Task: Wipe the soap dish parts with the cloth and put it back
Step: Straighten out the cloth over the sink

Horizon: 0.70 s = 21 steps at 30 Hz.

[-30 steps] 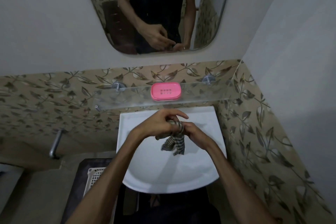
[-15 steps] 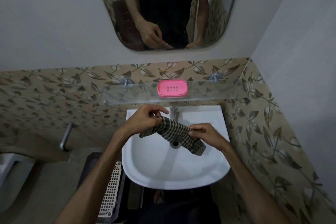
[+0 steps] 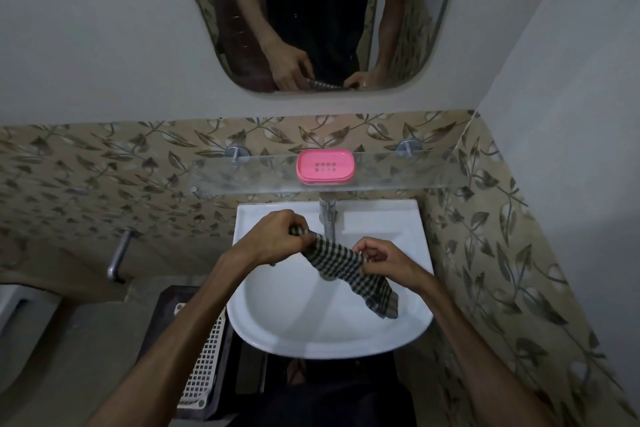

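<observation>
Both hands pinch the checked cloth (image 3: 341, 262) over the sink (image 3: 329, 333): left hand (image 3: 277, 239) at one end, right hand (image 3: 388, 262) mid-length. Pink soap dish (image 3: 325, 166) sits untouched on the glass shelf (image 3: 398, 175). Best to bunch the cloth into one hand, freeing the other for the dish.

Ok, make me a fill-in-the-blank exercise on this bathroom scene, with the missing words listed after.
1. The pink soap dish sits on the glass ____.
2. Both hands hold the checked ____ above the sink.
3. The left hand grips one end; the right hand pinches it near the ____.
4. The tap stands directly below the ____.

Missing words: shelf; cloth; middle; soap dish
</observation>
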Motion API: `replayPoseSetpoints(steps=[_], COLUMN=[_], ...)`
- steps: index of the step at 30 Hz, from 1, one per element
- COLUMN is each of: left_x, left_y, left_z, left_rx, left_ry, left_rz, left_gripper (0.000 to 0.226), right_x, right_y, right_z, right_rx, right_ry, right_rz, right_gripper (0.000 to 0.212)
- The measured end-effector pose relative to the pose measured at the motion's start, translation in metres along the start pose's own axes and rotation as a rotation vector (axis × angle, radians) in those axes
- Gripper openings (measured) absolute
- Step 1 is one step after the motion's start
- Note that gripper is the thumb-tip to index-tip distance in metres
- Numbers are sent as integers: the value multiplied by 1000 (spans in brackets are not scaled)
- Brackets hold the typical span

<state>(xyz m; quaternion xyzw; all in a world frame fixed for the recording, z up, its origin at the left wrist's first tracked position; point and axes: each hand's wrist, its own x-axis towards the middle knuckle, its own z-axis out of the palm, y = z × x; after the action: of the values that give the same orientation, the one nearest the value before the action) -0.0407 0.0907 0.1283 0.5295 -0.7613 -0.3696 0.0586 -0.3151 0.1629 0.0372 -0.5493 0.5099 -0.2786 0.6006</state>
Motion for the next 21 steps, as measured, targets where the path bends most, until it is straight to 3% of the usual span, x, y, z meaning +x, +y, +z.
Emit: replayPoseSetpoints(steps=[4, 9, 14, 17, 21], left_x=[1, 0, 3, 4, 4], left_y=[2, 5, -1, -9, -18], left_z=[-1, 0, -2, -5, -6], left_rx=[-20, -80, -91, -114, -121], left_ry=[31, 11, 3, -5, -2], left_rz=[70, 149, 205, 148, 96], left_gripper=[5, 16, 8, 12, 7], right_x=[-1, 3, 3, 2, -3], right_y=[-1, 10, 10, 4, 0], right_z=[7, 14, 13, 6, -10], right_rx=[6, -262, -184, -145, -131], right_ry=[-45, 119, 152, 106, -20], right_rz=[9, -78, -62, -27, 15], right_gripper=[21, 15, 11, 12, 29])
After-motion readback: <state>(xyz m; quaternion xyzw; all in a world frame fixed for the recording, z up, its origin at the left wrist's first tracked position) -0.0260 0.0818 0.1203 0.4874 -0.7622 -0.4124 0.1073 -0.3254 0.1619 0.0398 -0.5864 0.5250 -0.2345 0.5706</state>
